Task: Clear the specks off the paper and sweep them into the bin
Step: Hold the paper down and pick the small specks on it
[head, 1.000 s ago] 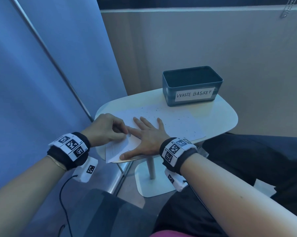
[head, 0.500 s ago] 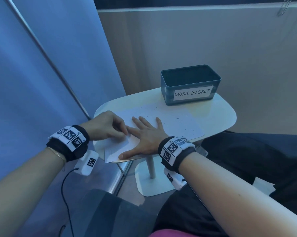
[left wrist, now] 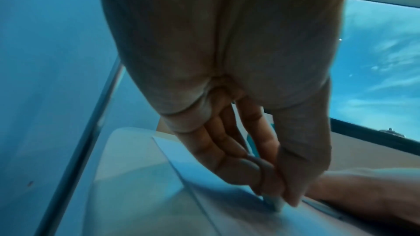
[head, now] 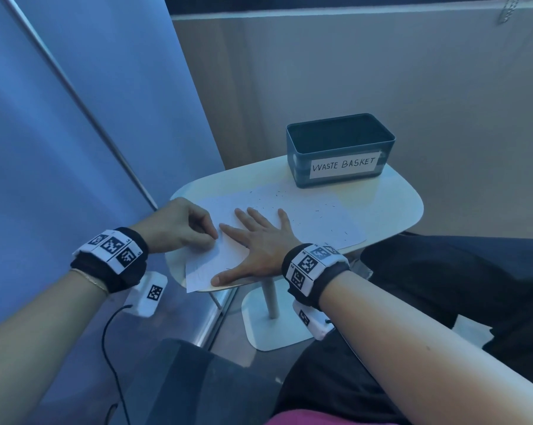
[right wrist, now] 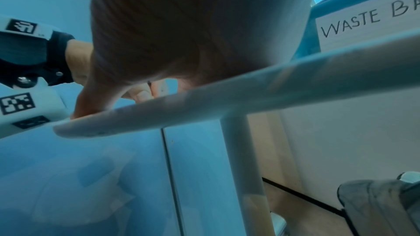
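A white sheet of paper (head: 320, 216) lies on a small white table (head: 394, 204), with several dark specks (head: 318, 210) scattered over its far half. At the table's far end stands a dark teal bin (head: 338, 148) labelled WASTE BASKET, its label also showing in the right wrist view (right wrist: 363, 17). My right hand (head: 256, 240) lies flat on the near part of the paper, fingers spread. Beside it, my left hand (head: 211, 237) pinches the paper's left edge between thumb and fingers (left wrist: 279, 195). The paper (left wrist: 204, 173) is slightly raised there.
The table stands on a single leg (right wrist: 240, 168) with a flat foot (head: 271, 329). A blue wall panel (head: 75, 148) runs close along the left and a beige wall (head: 412, 72) behind. My dark-clothed legs (head: 458, 271) are at the right.
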